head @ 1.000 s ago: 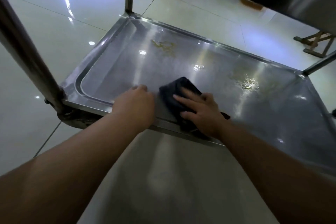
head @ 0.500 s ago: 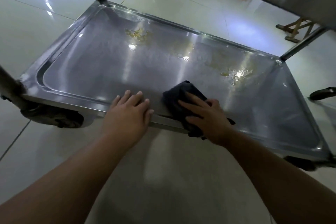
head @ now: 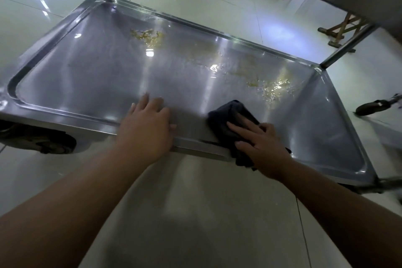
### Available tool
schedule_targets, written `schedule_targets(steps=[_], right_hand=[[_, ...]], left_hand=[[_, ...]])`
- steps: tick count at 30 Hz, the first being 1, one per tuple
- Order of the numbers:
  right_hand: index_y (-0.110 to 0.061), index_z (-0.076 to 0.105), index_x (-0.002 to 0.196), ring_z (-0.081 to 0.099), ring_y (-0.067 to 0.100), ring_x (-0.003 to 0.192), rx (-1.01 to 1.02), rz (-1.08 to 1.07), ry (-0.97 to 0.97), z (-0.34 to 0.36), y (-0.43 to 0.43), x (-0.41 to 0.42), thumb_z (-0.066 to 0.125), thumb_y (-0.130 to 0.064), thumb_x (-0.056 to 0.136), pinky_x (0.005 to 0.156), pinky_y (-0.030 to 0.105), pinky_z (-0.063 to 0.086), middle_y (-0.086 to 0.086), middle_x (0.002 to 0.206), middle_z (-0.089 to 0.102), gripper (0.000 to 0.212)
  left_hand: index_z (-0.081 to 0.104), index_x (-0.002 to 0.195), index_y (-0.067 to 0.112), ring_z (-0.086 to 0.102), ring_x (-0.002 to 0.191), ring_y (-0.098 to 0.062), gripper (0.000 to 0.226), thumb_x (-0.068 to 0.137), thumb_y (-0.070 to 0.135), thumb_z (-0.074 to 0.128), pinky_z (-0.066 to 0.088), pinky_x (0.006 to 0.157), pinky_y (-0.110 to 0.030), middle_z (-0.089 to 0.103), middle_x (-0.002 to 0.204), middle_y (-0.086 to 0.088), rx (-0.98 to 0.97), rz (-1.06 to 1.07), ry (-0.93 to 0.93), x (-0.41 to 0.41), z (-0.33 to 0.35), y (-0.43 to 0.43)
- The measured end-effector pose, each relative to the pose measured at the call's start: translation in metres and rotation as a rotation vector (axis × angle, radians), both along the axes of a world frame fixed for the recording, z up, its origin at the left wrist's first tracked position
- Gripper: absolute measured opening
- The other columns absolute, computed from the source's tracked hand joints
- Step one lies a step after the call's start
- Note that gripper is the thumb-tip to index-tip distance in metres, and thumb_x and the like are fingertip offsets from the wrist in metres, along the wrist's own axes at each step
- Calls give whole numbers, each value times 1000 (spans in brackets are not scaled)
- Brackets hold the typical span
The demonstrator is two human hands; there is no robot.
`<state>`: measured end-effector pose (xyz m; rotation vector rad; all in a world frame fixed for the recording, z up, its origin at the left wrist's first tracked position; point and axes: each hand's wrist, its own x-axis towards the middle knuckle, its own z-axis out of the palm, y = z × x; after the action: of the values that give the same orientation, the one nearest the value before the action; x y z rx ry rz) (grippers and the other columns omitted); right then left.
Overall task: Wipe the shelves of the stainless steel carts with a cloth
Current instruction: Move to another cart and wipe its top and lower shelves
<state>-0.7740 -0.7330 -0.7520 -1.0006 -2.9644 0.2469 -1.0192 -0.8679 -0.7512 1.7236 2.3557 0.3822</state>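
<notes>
Our right hand (head: 261, 143) presses straight-fingered on the dark cloth (head: 230, 119) at 5 o'clock on the shelf (head: 97, 76); left hand (head: 145, 130) rests flat at 6. Wiping barely begun, we judge: yellow stains (head: 148, 36) at 12 and 2.

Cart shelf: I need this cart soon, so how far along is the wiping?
Early. On the shelf, the near-left part looks free of smears. In hand: the right hand presses the dark cloth flat at the front rim, while the left hand rests on that rim. Remaining: yellowish residue at the back and wet yellow spatter just beyond the cloth.
</notes>
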Motion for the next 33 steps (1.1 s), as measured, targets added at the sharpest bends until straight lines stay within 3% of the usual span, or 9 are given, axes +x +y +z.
schedule_targets(steps=[2,5,7,9,15,21,28,30,33], right_hand=[[-37,53,127,23,33,139,111,-220,-123,0,32,16,40,-38,93,102,51,30,-7,157,16,36],[-47,22,144,21,35,133,-38,-857,-69,-3,78,13,31,-42,97,106,50,24,-14,158,7,49],[-44,12,147,9,39,137,-62,-970,-99,-6,92,-17,25,-42,95,107,56,16,-13,157,1,53],[-45,9,147,2,40,139,-81,-894,-82,-6,93,-54,25,-44,92,105,60,13,-13,158,-1,57],[-58,21,139,20,25,125,-10,-54,-52,-13,81,-76,26,-55,86,97,47,28,-19,155,14,53],[-52,14,143,6,38,137,-148,-931,-1,-5,131,-57,29,-46,89,104,54,16,-17,158,2,56],[-60,17,138,20,22,117,17,-150,-19,-17,88,-42,23,-56,80,91,42,27,-23,154,13,58],[-58,22,139,24,26,121,45,-318,-24,-14,107,-10,28,-53,85,97,41,27,-21,155,14,54],[-52,20,143,25,37,127,-14,-877,-6,-9,130,27,30,-45,93,101,47,26,-13,157,12,51]], left_hand=[[37,138,23,13,143,-30,46,95,40,38,21,113,-45,27,151,-3,3,-54,-55,9,3,13],[35,138,30,20,140,-29,47,95,47,31,26,110,-46,28,149,2,-78,-97,-6,17,-3,27],[39,136,30,25,137,-29,46,95,48,29,26,110,-47,32,145,4,-132,-72,43,20,-8,30],[42,134,30,29,136,-30,45,95,49,29,26,110,-49,36,143,4,-143,-45,48,22,-9,31],[49,129,31,32,133,-26,44,94,51,32,29,109,-48,38,142,7,-122,-25,48,23,-6,32],[51,125,26,34,132,-28,45,94,52,31,28,110,-51,42,138,3,-152,20,63,34,-3,40],[52,126,25,29,137,-29,50,91,55,32,25,111,-50,40,141,3,-107,52,66,38,-6,34],[52,126,24,28,137,-30,50,92,54,33,25,111,-50,41,140,2,-118,49,68,39,-5,35],[51,124,21,29,135,-34,47,92,51,34,28,109,-52,42,138,-1,-152,64,86,46,-1,41]])
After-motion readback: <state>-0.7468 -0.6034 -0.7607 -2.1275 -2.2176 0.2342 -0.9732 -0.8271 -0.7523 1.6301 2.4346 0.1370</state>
